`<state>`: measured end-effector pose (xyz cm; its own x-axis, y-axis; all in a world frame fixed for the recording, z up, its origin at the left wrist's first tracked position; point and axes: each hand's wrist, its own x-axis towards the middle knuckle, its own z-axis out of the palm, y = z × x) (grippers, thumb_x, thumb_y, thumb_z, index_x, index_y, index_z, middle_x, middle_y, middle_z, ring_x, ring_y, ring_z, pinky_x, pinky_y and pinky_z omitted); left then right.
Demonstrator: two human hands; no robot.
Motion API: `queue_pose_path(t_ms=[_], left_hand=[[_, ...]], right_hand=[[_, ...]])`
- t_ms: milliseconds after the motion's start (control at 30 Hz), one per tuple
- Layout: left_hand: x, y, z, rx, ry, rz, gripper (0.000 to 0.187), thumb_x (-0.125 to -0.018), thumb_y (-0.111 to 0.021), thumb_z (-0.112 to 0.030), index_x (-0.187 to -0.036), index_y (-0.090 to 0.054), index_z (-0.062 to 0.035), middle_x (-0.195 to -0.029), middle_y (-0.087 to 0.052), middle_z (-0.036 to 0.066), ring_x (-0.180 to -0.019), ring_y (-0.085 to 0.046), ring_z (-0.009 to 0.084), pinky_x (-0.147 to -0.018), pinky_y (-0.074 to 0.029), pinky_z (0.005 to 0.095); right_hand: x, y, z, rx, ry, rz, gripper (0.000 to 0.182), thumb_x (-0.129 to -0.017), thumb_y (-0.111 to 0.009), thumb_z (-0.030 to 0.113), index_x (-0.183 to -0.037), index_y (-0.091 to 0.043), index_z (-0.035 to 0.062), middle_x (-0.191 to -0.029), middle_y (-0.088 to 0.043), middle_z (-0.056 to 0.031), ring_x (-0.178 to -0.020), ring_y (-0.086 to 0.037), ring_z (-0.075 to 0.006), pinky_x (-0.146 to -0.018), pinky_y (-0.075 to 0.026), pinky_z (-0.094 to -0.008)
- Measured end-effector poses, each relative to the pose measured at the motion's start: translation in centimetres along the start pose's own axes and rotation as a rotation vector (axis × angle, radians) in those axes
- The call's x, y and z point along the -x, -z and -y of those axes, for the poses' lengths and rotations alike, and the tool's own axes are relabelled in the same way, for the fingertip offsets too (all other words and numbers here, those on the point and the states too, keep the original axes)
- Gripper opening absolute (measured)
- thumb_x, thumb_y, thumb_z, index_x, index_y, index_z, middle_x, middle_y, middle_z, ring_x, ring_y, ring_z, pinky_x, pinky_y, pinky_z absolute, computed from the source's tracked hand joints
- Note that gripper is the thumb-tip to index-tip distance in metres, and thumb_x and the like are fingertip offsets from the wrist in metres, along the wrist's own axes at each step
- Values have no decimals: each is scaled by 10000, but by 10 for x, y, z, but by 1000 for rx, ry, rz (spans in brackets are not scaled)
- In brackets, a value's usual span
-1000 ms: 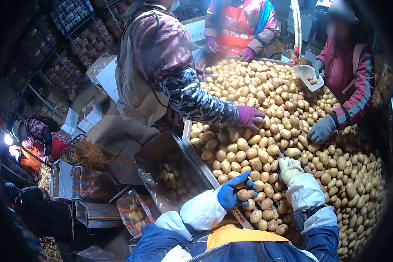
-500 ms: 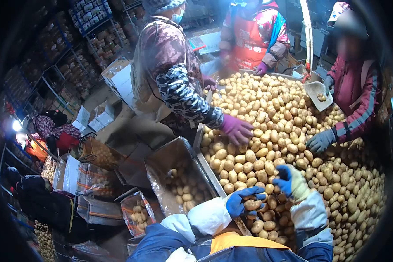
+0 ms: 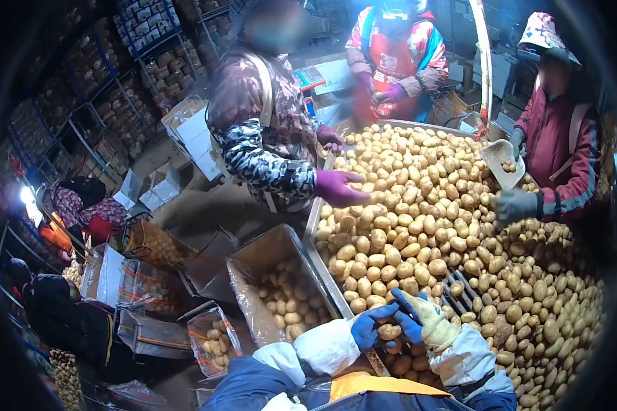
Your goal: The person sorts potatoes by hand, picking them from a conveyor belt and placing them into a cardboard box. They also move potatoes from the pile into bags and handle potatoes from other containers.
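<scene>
My left hand, in a blue glove, is closed around a potato above the near edge of the potato heap. My right hand, in a blue and cream glove, is right up against the left one. Its fingers are bent in toward that potato, and I cannot tell what they grip. Potatoes lie under and around both hands. Just beyond my right hand, dark metal slats show among the potatoes.
A metal rim edges the heap on the left. Beside it stands a plastic-lined crate of potatoes, with a smaller lined box nearby. Three people stand around the heap; the one at right holds a white scoop. Stacked boxes fill shelves behind.
My right hand has come down and left to meet my left hand, which keeps its potato. Metal slats now show. The person at left has drawn a purple-gloved hand back from the heap.
</scene>
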<state>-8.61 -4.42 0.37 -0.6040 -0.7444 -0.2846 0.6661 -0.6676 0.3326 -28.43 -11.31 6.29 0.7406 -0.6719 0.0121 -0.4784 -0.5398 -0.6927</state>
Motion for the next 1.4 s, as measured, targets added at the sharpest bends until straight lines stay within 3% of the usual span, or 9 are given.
queue_pose_path(t_ms=[200,400,667,733,833,1000,1067,1267,1400], left_hand=[[-3,2,-7,126,60,-180,413,-1071,-636,-446,-1345,-692,-142,-1202,-749,7,-1012,-729,141,-706,-561,318],[-10,-10,3,22,-241,-254,420,-1062,-635,-430,-1303,-699,-92,-1146,-771,90,-966,-764,210,-820,-647,382],[3,-4,-16,93,-6,-293,454,-1040,-674,-487,-1288,-663,-106,-1037,-718,53,-808,-716,246,-614,-533,406],[7,-9,-22,11,17,-355,451,-1047,-663,-481,-1306,-665,-112,-1051,-727,51,-782,-726,234,-593,-550,397],[4,-6,-23,45,15,-303,449,-1051,-655,-466,-1318,-670,-105,-1053,-744,62,-751,-746,225,-561,-568,383],[-2,-12,-28,76,55,-302,458,-1066,-628,-458,-1309,-673,-73,-1047,-752,77,-747,-759,233,-569,-586,395],[-6,-4,-26,57,45,-260,459,-1071,-618,-456,-1310,-671,-67,-1045,-753,78,-753,-760,235,-573,-590,400],[-3,-9,-29,-13,41,-245,474,-1075,-608,-467,-1323,-650,-66,-1057,-724,83,-805,-748,227,-621,-591,377],[0,-6,-27,-31,81,-220,489,-1071,-609,-482,-1324,-644,-65,-1061,-696,72,-841,-738,214,-663,-586,354]], right_hand=[[7,-7,-11,-594,-151,-133,590,-1042,-681,143,-1568,-477,-33,-1407,-673,-210,-1264,-675,-265,-1082,-539,-368],[14,-26,-25,-317,38,-239,488,-1024,-734,223,-1434,-615,-13,-1266,-729,-194,-1167,-717,-277,-995,-575,-372],[46,25,-34,-99,-280,-259,352,-981,-727,186,-1293,-716,23,-1067,-772,-225,-955,-769,-349,-829,-604,-427],[53,31,-84,104,-191,-494,316,-953,-726,139,-1251,-731,33,-1013,-761,-208,-901,-747,-373,-796,-595,-441],[47,63,-136,465,-427,-412,342,-952,-690,161,-1273,-713,48,-1095,-752,-218,-1009,-714,-441,-895,-579,-500],[2,90,-172,707,-612,-84,598,-950,-710,220,-1517,-539,138,-1381,-658,-172,-1233,-659,-370,-1035,-528,-487],[-15,78,-203,793,-673,-76,550,-899,-757,229,-1419,-592,160,-1334,-672,-159,-1214,-675,-357,-992,-544,-501],[5,90,-155,843,-574,-142,534,-867,-809,298,-1348,-626,153,-1221,-706,-167,-1137,-702,-374,-930,-559,-509],[21,91,-129,434,-498,-73,508,-933,-765,385,-1369,-687,137,-1293,-720,-194,-1120,-719,-392,-930,-579,-492]])
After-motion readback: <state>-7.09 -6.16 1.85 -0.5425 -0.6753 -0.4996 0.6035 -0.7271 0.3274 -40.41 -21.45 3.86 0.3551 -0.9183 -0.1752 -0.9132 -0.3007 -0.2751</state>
